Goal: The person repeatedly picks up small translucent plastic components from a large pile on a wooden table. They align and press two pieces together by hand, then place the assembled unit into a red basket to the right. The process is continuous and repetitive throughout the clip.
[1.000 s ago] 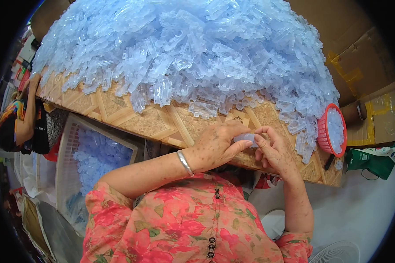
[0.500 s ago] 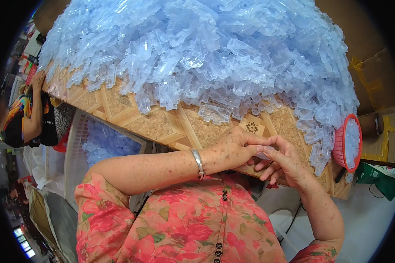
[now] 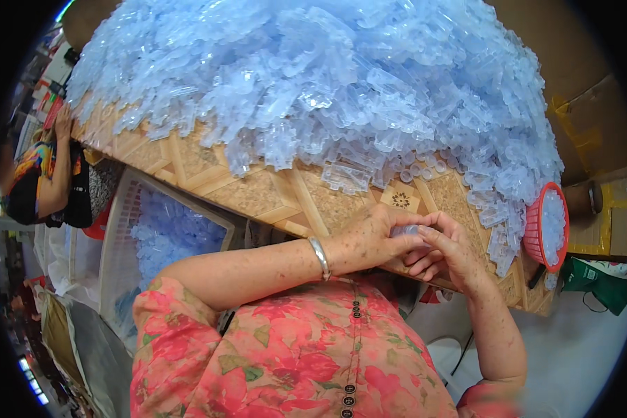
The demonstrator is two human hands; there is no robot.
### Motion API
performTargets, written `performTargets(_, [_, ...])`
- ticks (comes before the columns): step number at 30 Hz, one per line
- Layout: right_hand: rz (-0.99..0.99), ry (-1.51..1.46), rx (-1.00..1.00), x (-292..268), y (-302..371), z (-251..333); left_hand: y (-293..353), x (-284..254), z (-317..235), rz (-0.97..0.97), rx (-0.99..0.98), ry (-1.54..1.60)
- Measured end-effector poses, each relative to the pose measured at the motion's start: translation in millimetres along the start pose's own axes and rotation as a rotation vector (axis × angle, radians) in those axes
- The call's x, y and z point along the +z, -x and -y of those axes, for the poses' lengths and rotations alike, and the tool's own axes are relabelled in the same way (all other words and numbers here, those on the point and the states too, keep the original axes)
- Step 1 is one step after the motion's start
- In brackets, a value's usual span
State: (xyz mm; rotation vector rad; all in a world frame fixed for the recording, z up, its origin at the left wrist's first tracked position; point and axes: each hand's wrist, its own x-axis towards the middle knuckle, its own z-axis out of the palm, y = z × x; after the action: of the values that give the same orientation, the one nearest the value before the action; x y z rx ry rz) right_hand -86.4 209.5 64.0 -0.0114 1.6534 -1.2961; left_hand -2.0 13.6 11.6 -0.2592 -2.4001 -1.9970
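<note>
A huge heap of pale blue clear plastic pieces (image 3: 341, 90) covers most of the patterned table (image 3: 258, 191). At its left edge, below, sits a white crate (image 3: 118, 230) w/ more pieces; at the right edge, a red basket (image 3: 534, 230) (also filled). Left hand (image 3: 373, 240) and right hand (image 3: 449, 251) meet at the table's near edge, fingers pinched together on one small clear piece (image 3: 405, 230) btwn them.

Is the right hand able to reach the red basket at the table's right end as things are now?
Probably yes. The red basket sits at the table edge just right of the right hand, with nothing between them. But that hand and the left hand are both pinching a small clear plastic piece.
</note>
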Motion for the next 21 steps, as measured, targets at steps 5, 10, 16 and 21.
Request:
performTargets(5, [-0.035,0.009,-0.141,7,2,-14,25,-9,-16,-0.051,-0.064,-0.004])
performTargets(10, [-0.161,0.237,-0.455,30,-4,-32,114,-89,-60,-0.214,-0.258,-0.136])
performTargets(16, [-0.474,0.941,-0.963,80,-23,-11,236,-186,-79,-0.382,-0.272,-1.292])
performTargets(21, [-0.553,1.172,-1.025,80,-62,-11,208,-152,-89,-0.406,-0.304,-0.660])
